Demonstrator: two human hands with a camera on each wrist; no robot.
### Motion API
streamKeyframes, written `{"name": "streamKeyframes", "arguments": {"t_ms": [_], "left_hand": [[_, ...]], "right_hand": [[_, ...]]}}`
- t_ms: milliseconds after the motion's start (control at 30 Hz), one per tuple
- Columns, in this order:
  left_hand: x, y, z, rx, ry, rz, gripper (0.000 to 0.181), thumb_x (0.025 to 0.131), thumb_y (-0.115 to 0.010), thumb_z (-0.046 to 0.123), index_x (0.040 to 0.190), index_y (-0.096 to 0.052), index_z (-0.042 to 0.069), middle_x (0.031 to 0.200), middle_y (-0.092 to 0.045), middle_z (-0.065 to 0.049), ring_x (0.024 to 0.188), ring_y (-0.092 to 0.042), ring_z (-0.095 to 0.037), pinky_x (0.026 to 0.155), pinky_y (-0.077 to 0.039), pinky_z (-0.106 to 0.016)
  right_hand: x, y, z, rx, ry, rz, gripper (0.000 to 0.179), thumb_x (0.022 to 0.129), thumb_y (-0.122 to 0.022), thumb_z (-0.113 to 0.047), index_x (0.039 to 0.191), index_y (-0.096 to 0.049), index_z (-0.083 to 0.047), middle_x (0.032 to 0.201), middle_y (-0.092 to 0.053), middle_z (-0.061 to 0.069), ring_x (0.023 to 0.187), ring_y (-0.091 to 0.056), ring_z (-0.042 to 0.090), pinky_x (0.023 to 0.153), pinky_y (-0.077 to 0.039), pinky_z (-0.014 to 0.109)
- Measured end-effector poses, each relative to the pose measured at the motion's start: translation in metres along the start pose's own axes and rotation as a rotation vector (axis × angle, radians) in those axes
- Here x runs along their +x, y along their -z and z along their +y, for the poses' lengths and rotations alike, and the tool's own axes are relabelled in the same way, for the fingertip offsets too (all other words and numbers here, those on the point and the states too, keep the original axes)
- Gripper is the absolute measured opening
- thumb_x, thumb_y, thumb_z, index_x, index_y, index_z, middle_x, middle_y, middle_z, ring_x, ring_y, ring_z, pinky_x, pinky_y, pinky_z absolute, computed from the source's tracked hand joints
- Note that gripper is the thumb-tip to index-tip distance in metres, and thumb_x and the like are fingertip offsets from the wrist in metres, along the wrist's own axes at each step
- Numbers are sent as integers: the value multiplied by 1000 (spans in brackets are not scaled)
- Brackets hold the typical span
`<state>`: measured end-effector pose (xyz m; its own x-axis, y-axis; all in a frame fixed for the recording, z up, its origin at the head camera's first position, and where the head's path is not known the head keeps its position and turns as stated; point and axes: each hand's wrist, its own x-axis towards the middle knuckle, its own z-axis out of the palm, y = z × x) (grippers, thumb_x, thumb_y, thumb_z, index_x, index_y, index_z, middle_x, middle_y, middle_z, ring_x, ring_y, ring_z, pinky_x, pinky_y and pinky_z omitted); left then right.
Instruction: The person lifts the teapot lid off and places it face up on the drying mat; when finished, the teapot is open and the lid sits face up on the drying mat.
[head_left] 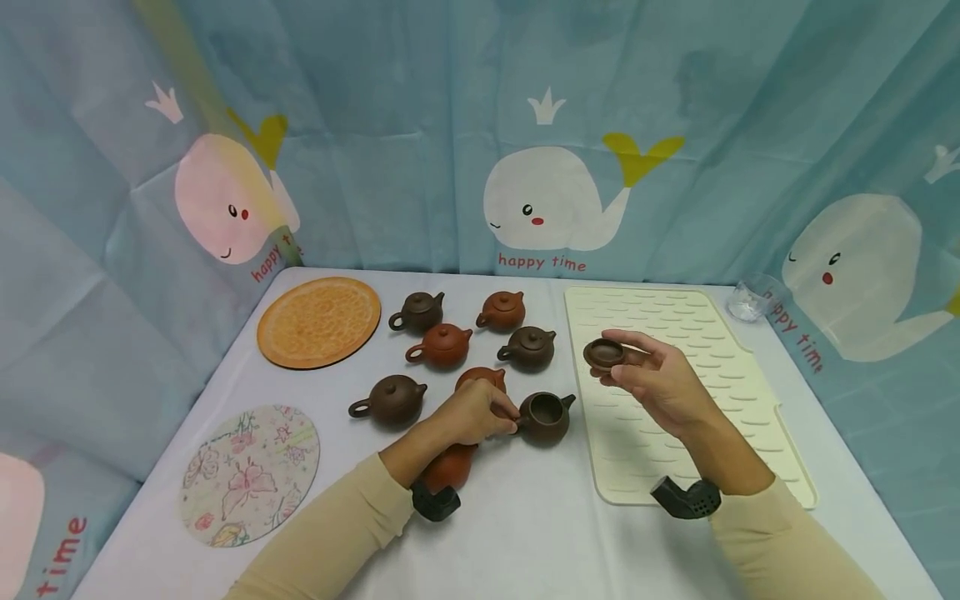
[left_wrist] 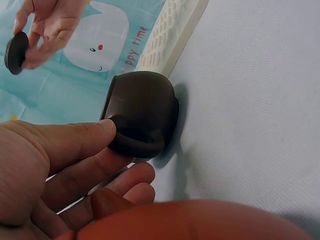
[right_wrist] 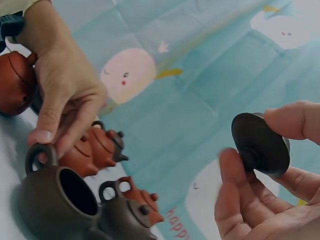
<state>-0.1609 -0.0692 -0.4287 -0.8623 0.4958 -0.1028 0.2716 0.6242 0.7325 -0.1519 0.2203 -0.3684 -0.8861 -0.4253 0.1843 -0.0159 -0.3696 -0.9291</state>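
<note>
At a white-covered table (head_left: 525, 533), a person's left hand (head_left: 474, 414) pinches the handle (left_wrist: 137, 144) of a lidless dark teapot (head_left: 543, 432) between thumb and forefinger, the other fingers loosely bent, while the right hand (head_left: 663, 379) holds a small dark lid (head_left: 602, 357) between thumb and fingertips, its hollow side showing in the head view. The teapot stands just left of a cream ridged mat (head_left: 697, 433); the lid is raised near the mat's left side, apart from the pot. One red teapot (head_left: 482, 380) sits just beyond the left hand, another (head_left: 450, 472) nearer, partly hidden by the wrist. Farther left stands a dark lidded teapot (head_left: 396, 402), with four more pots (head_left: 442, 347) at the far side. An orange round mat (head_left: 318, 321) lies far left, a floral round mat (head_left: 247, 475) near left, and a clear bowl (head_left: 752, 302) stands far right
</note>
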Motion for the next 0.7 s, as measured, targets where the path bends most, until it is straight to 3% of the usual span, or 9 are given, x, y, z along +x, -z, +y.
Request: {"name": "streamKeyframes", "arguments": {"t_ms": [133,433,700], "left_hand": [[0,0,0,0,6,-7,11,80,-81,15,87,-79,22,86,-63,13,85,-52,-10,71,-45,-29],[2,1,1,13,-12,-4,11,80,-81,15,88,-79,21,84,-64,14,87,-53,-9,74,-45,-29],[0,1,1,2,-5,-4,11,80,-80,15,89,-79,22,83,-64,16,90,-53,-9,78,-44,-30]], "right_hand": [[-10,1,-13,-63,35,31,45,89,-50,18,134,-47,11,113,-64,16,95,-65,26,81,-51,32],[-25,13,-29,-90,111,22,48,89,-47,22,135,-45,10,118,-60,17,100,-64,27,84,-51,33],[-39,28,-37,-144,154,32,48,86,-45,28,128,-43,6,118,-54,16,102,-63,26,85,-51,31]]}}
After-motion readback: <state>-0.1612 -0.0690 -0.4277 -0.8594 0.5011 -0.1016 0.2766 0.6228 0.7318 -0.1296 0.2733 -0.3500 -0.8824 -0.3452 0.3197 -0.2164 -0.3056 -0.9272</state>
